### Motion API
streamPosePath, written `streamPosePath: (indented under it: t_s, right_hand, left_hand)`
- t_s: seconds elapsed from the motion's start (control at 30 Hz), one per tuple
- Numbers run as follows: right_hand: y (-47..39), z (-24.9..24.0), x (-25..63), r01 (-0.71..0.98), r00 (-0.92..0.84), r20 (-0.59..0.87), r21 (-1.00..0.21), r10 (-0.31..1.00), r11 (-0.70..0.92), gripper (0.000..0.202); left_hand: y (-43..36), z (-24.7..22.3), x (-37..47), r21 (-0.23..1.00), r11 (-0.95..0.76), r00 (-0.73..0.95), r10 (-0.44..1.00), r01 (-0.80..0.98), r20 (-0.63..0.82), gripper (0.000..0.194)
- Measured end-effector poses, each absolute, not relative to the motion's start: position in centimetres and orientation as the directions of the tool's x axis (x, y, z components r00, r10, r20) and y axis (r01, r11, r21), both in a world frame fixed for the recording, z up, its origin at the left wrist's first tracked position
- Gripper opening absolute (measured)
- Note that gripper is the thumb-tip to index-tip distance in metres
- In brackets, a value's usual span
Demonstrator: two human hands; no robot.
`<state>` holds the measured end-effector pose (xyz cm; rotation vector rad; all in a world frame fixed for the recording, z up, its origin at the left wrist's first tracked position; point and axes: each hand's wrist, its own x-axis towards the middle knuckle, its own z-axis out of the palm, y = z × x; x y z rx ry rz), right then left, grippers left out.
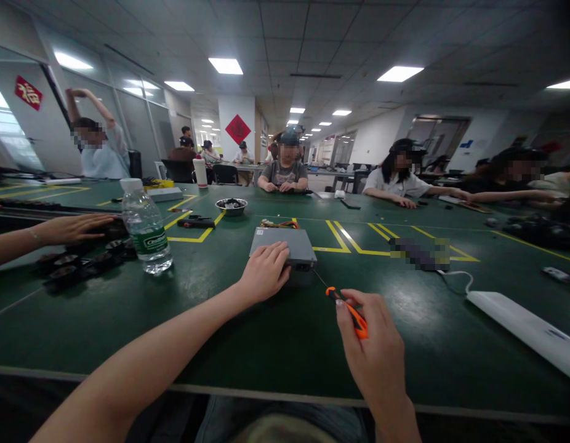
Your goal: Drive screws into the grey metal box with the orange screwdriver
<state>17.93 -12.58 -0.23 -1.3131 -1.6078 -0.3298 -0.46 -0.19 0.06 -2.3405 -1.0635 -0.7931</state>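
Note:
A grey metal power supply unit [300, 240] lies on the green table in front of me, its bundled coloured wires [280, 224] at the far side. My left hand [266, 271] holds it from above, fingers across the top and thumb by the near edge. A black power socket [303, 267] shows on its near face. In my right hand [375, 332] is a screwdriver [347, 311] with an orange and black handle, gripped between thumb and fingers. Its thin shaft points up and left, the tip at the unit's near right corner; whether it touches a screw I cannot tell.
Left of the unit stand a water bottle [148, 237], a black tool [196, 221] and a metal bowl [231, 206] of small parts. Another person's hand [77, 229] rests near black parts at far left. A white power strip [520, 326] with a cable lies right. People sit opposite.

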Motion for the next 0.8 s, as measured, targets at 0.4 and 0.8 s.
streamPosePath:
  t_s: [0.4, 0.8]
  right_hand:
    - [-12.3, -1.9, 16.7, 0.786, 0.015, 0.855, -0.33, 0.518, 0.523, 0.011]
    - [-12.4, -2.9, 16.7, 0.789, -0.022, 0.833, -0.325, 0.553, 0.521, 0.017]
  left_hand:
    - [-0.3, 0.1, -0.5, -0.161, -0.61, 0.541, 0.513, 0.776, 0.666, 0.032]
    - [-0.2, 0.0, -0.4, -0.159, -0.608, 0.54, 0.518, 0.778, 0.663, 0.032]
